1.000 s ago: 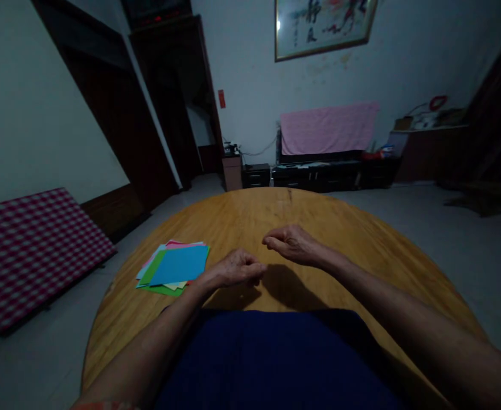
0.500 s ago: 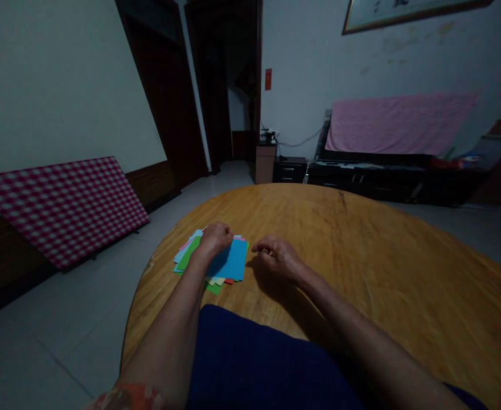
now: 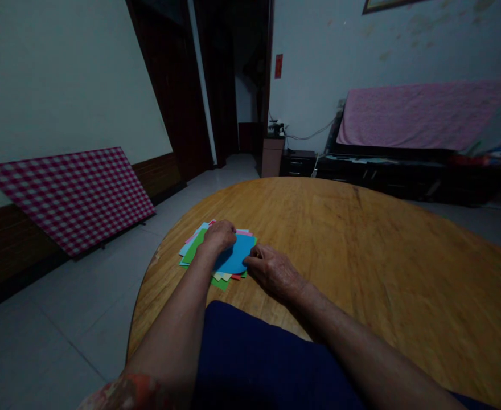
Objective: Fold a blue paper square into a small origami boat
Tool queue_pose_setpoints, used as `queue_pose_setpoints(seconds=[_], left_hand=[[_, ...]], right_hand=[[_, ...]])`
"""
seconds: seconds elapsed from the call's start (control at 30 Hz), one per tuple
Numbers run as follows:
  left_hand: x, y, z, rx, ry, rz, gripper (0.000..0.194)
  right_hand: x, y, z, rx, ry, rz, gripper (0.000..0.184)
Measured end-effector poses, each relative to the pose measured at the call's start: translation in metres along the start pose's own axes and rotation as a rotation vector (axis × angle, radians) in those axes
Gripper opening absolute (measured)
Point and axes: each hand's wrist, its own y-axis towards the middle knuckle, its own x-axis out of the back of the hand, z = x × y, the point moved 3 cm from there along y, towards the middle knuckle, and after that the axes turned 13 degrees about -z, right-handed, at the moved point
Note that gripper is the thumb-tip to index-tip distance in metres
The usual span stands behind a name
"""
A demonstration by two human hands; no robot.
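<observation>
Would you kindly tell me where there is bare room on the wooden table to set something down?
The wooden table is bare from the right hand to the far-right rim, and from the paper stack to the far edge. It is crowded at the stack: the left hand is over the blue sheet, the right hand at its edge.

Pale walls [image 3: 62,85], grey tiled floor [image 3: 62,310]

The top sheet [image 3: 238,256] is blue, the towel [image 3: 408,117] pink, the panel [image 3: 79,196] magenta-and-white checked, the table [image 3: 302,228] grained yellow-brown.
</observation>
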Motion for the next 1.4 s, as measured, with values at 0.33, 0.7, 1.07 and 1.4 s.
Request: queue_pose_setpoints(seconds=[0.33,0.7,1.07,1.4], left_hand=[[0.014,0.016,-0.066,0.07,-0.144,-0.095,0.033],[0.003,0.017,-0.047,0.024,-0.291,-0.213,0.032],[-0.004,0.015,-0.072,-0.082,-0.385,-0.23,0.029],[-0.01,0.016,-0.08,-0.067,-0.385,-0.282,0.028]], right_hand=[[-0.007,0.005,-0.008,-0.022,0.091,-0.115,0.021],[-0.01,0.007,-0.012,-0.105,0.214,-0.151,0.018],[-0.002,-0.001,-0.017,-0.236,0.299,-0.257,0.015],[0.052,-0.046,-0.073,-0.315,0.097,-0.416,0.017]])
